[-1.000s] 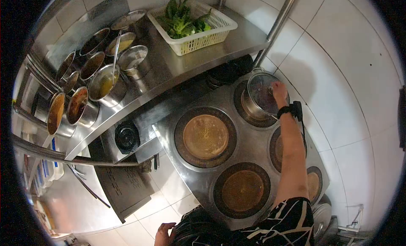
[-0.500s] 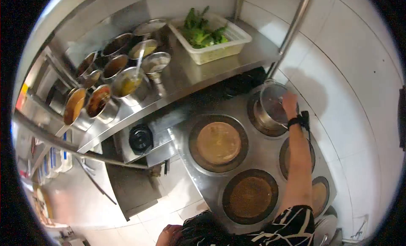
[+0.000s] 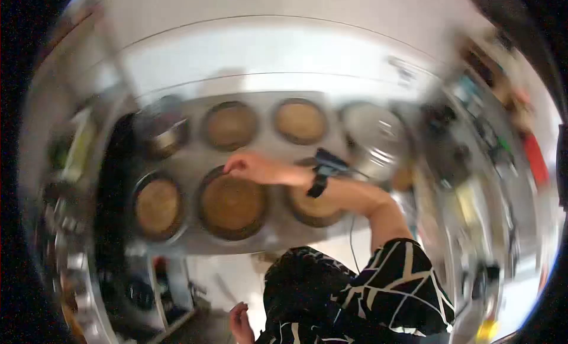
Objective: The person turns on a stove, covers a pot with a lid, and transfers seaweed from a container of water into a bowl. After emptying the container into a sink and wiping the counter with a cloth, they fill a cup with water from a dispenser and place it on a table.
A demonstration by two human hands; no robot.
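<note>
My right hand (image 3: 239, 165), with its fingers curled and a black band (image 3: 319, 181) at the wrist, hovers over the rear edge of the front middle round hot plate (image 3: 233, 203). I see nothing in this hand, though motion blurs it. My left hand (image 3: 240, 321) hangs low by my body, fingers loosely bent and apart, holding nothing visible. Several round plates with brown or tan round surfaces are set in the steel stove top (image 3: 195, 160), among them a front left plate (image 3: 158, 205). A metal pot (image 3: 164, 131) sits at its back left corner.
A large round silvery lid or pot (image 3: 374, 134) stands right of the plates. White tiled wall (image 3: 266, 54) runs behind the stove. On the left is the shelf with a pale basket (image 3: 80, 146); at the far right are cluttered, blurred shelves, with a red item (image 3: 535, 157).
My view has swung right, along the stove. My right hand has left the pot and now hangs over the front middle plate. My left hand remains low.
</note>
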